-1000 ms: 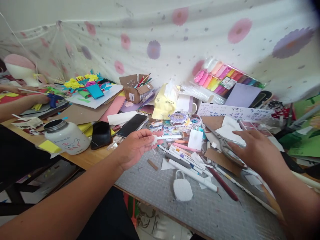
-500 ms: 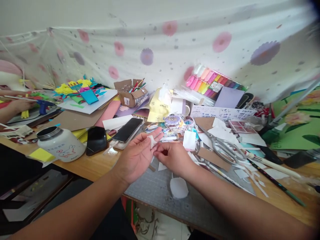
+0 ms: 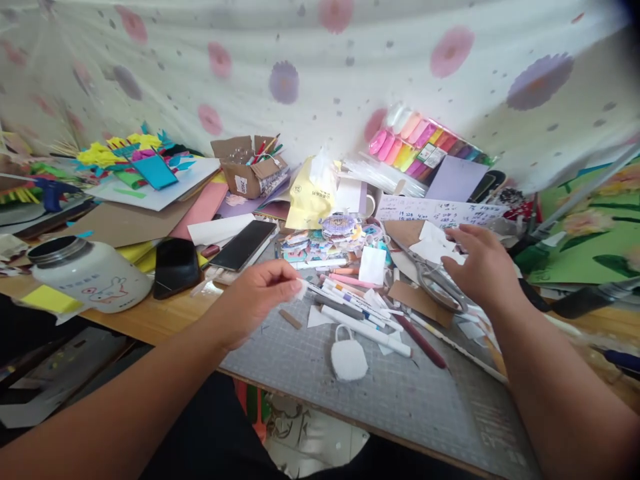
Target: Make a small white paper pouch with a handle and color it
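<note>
My left hand (image 3: pixel 267 293) pinches a small white piece (image 3: pixel 301 288) between thumb and fingertips, above the left part of the grey cutting mat (image 3: pixel 300 360). Over the right side, my right hand (image 3: pixel 477 267) is open with its fingers spread, beside the silver scissors (image 3: pixel 440 283) and the white paper scraps (image 3: pixel 436 245). A small white bag-shaped piece with a loop (image 3: pixel 349 360) lies on the mat near its front edge. Several white pens (image 3: pixel 367 328) lie between my hands.
At the left are a white jar (image 3: pixel 95 277), a black phone-like object (image 3: pixel 176 267) and a phone (image 3: pixel 246 244). Behind stand a cardboard box (image 3: pixel 245 179) and colourful clay packs (image 3: pixel 425 150). A person's hand (image 3: pixel 7 173) shows at the far left.
My right hand has left my left hand, moved right and opened. My left hand has turned and closed on the small white piece. The camera view has shifted.
</note>
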`<action>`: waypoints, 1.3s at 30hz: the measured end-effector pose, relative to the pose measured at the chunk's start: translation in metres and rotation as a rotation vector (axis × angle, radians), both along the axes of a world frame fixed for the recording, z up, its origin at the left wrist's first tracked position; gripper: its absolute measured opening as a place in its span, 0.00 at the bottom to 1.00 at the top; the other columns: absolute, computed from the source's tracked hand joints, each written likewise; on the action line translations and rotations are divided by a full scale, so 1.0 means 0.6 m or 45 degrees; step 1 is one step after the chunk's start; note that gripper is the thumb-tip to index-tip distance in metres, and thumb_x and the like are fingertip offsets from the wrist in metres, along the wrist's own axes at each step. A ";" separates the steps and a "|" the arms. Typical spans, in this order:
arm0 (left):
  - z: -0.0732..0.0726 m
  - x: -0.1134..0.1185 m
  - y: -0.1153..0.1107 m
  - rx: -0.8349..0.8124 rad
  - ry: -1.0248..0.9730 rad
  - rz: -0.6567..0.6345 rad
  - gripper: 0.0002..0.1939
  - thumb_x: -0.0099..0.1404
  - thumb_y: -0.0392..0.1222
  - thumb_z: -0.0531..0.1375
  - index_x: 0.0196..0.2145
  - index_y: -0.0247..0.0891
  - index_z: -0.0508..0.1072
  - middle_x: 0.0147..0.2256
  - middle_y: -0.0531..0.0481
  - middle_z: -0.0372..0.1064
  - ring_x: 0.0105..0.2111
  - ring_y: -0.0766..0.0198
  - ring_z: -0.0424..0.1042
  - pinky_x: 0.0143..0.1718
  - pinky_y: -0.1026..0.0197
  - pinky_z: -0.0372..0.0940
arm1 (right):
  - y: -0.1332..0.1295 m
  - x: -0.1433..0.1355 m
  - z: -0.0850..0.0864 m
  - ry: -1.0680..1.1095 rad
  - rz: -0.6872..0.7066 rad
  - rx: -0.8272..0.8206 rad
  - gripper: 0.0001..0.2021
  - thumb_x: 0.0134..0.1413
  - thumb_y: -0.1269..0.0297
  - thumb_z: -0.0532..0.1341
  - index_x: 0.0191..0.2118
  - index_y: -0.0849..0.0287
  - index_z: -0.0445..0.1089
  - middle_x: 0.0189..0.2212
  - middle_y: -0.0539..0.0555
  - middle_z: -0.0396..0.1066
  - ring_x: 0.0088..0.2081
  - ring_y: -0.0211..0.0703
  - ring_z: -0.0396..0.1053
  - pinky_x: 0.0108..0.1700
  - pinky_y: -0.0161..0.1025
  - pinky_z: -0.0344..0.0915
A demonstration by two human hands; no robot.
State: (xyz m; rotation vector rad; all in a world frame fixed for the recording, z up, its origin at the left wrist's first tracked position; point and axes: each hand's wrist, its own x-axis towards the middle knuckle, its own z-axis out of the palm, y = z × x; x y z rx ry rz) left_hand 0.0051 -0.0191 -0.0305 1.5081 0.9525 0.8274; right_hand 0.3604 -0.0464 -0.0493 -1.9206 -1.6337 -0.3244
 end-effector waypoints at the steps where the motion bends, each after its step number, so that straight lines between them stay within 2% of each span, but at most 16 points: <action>1: -0.004 0.004 -0.003 0.015 0.144 -0.076 0.04 0.57 0.40 0.62 0.26 0.38 0.72 0.23 0.57 0.66 0.26 0.67 0.64 0.30 0.65 0.58 | -0.005 -0.009 -0.003 0.020 -0.016 0.019 0.18 0.49 0.67 0.58 0.47 0.67 0.70 0.45 0.70 0.70 0.44 0.59 0.69 0.44 0.48 0.60; 3: -0.011 0.013 -0.010 0.116 0.472 -0.241 0.06 0.57 0.42 0.60 0.26 0.38 0.71 0.22 0.56 0.66 0.24 0.65 0.65 0.27 0.65 0.57 | -0.015 -0.045 -0.007 0.079 -0.004 0.016 0.14 0.53 0.62 0.56 0.43 0.62 0.72 0.30 0.60 0.75 0.32 0.51 0.72 0.37 0.43 0.64; 5: -0.017 0.018 -0.014 0.230 0.741 -0.366 0.08 0.59 0.44 0.57 0.26 0.39 0.70 0.22 0.55 0.67 0.24 0.64 0.67 0.26 0.65 0.57 | -0.029 -0.090 -0.009 0.144 0.179 -0.051 0.11 0.54 0.61 0.56 0.37 0.59 0.73 0.23 0.53 0.74 0.26 0.44 0.71 0.31 0.38 0.64; 9: -0.028 0.024 -0.016 0.283 0.892 -0.465 0.13 0.62 0.45 0.53 0.23 0.39 0.70 0.20 0.54 0.70 0.24 0.63 0.69 0.26 0.65 0.56 | -0.061 -0.168 -0.003 0.116 1.074 -0.392 0.08 0.56 0.69 0.56 0.38 0.57 0.72 0.33 0.54 0.73 0.36 0.42 0.70 0.39 0.37 0.64; 11: -0.030 0.025 -0.017 0.325 0.954 -0.486 0.16 0.63 0.46 0.52 0.21 0.40 0.70 0.18 0.55 0.68 0.22 0.63 0.68 0.25 0.64 0.54 | -0.071 -0.188 0.000 0.020 1.249 -0.573 0.10 0.55 0.63 0.59 0.42 0.56 0.72 0.35 0.55 0.71 0.38 0.44 0.68 0.39 0.38 0.64; 13: -0.028 0.026 -0.017 0.378 1.014 -0.495 0.17 0.63 0.46 0.52 0.19 0.40 0.68 0.17 0.54 0.67 0.22 0.63 0.65 0.25 0.63 0.51 | -0.075 -0.196 -0.001 -0.071 1.259 -0.666 0.19 0.49 0.53 0.63 0.46 0.55 0.70 0.36 0.55 0.69 0.38 0.47 0.66 0.38 0.41 0.64; 15: -0.022 0.023 -0.015 0.487 1.128 -0.511 0.18 0.63 0.47 0.52 0.19 0.40 0.68 0.18 0.53 0.66 0.21 0.63 0.63 0.25 0.61 0.48 | -0.075 -0.197 -0.005 -0.152 1.226 -0.690 0.26 0.43 0.47 0.65 0.48 0.55 0.69 0.38 0.56 0.67 0.39 0.51 0.65 0.39 0.44 0.64; 18: -0.010 0.011 -0.005 0.686 1.333 -0.520 0.18 0.64 0.46 0.50 0.21 0.40 0.71 0.22 0.50 0.69 0.25 0.61 0.65 0.26 0.60 0.48 | -0.072 -0.196 -0.012 -0.201 1.198 -0.701 0.23 0.40 0.52 0.68 0.44 0.55 0.71 0.39 0.56 0.66 0.40 0.52 0.64 0.41 0.46 0.63; 21: 0.008 -0.006 0.011 0.755 1.273 -0.409 0.15 0.63 0.45 0.51 0.24 0.40 0.73 0.27 0.50 0.70 0.30 0.60 0.67 0.31 0.61 0.53 | -0.071 -0.193 -0.013 -0.100 1.226 -0.682 0.19 0.41 0.57 0.68 0.42 0.55 0.71 0.39 0.55 0.66 0.40 0.50 0.64 0.42 0.45 0.64; 23: 0.017 -0.015 0.016 0.668 1.057 -0.310 0.15 0.63 0.45 0.52 0.24 0.39 0.72 0.27 0.51 0.69 0.31 0.60 0.67 0.33 0.62 0.56 | -0.071 -0.191 -0.012 0.023 1.220 -0.604 0.19 0.43 0.59 0.67 0.44 0.55 0.70 0.41 0.56 0.65 0.43 0.50 0.64 0.44 0.45 0.63; 25: 0.021 -0.013 0.011 0.436 0.767 -0.256 0.14 0.62 0.46 0.53 0.25 0.39 0.73 0.31 0.50 0.70 0.33 0.60 0.68 0.35 0.63 0.59 | -0.072 -0.189 -0.011 0.110 1.168 -0.482 0.21 0.45 0.61 0.66 0.47 0.56 0.68 0.44 0.58 0.64 0.46 0.51 0.62 0.47 0.45 0.63; 28: 0.012 0.008 -0.015 0.046 0.445 -0.272 0.12 0.61 0.47 0.56 0.30 0.40 0.76 0.45 0.49 0.71 0.40 0.57 0.70 0.39 0.62 0.62 | -0.072 -0.190 -0.013 0.086 1.062 -0.322 0.21 0.46 0.65 0.65 0.48 0.58 0.66 0.46 0.60 0.63 0.48 0.52 0.62 0.49 0.47 0.62; 29: 0.005 0.019 -0.024 -0.006 0.397 -0.298 0.11 0.61 0.46 0.56 0.30 0.40 0.77 0.46 0.50 0.71 0.43 0.57 0.69 0.42 0.62 0.61 | -0.073 -0.192 -0.015 0.061 1.032 -0.293 0.20 0.47 0.66 0.64 0.48 0.58 0.66 0.46 0.60 0.63 0.48 0.52 0.62 0.49 0.47 0.62; 31: -0.008 0.040 -0.041 -0.050 0.336 -0.336 0.11 0.61 0.46 0.57 0.28 0.41 0.77 0.42 0.51 0.73 0.43 0.57 0.69 0.44 0.62 0.61 | -0.074 -0.198 -0.019 0.029 0.975 -0.270 0.19 0.47 0.66 0.63 0.48 0.59 0.66 0.45 0.60 0.63 0.47 0.53 0.63 0.48 0.48 0.63; 35: -0.024 0.064 -0.053 -0.051 0.362 -0.292 0.13 0.61 0.46 0.56 0.24 0.40 0.74 0.24 0.55 0.71 0.28 0.62 0.67 0.31 0.64 0.62 | -0.076 -0.209 -0.023 0.033 0.938 -0.243 0.21 0.48 0.62 0.64 0.49 0.59 0.66 0.45 0.60 0.66 0.47 0.54 0.65 0.48 0.49 0.65; 39: -0.033 0.061 -0.047 -0.071 0.334 -0.132 0.09 0.58 0.49 0.60 0.29 0.43 0.77 0.28 0.57 0.75 0.33 0.59 0.70 0.36 0.62 0.64 | -0.075 -0.199 -0.008 0.103 1.032 -0.105 0.30 0.49 0.48 0.62 0.55 0.60 0.62 0.47 0.62 0.68 0.52 0.53 0.62 0.54 0.48 0.61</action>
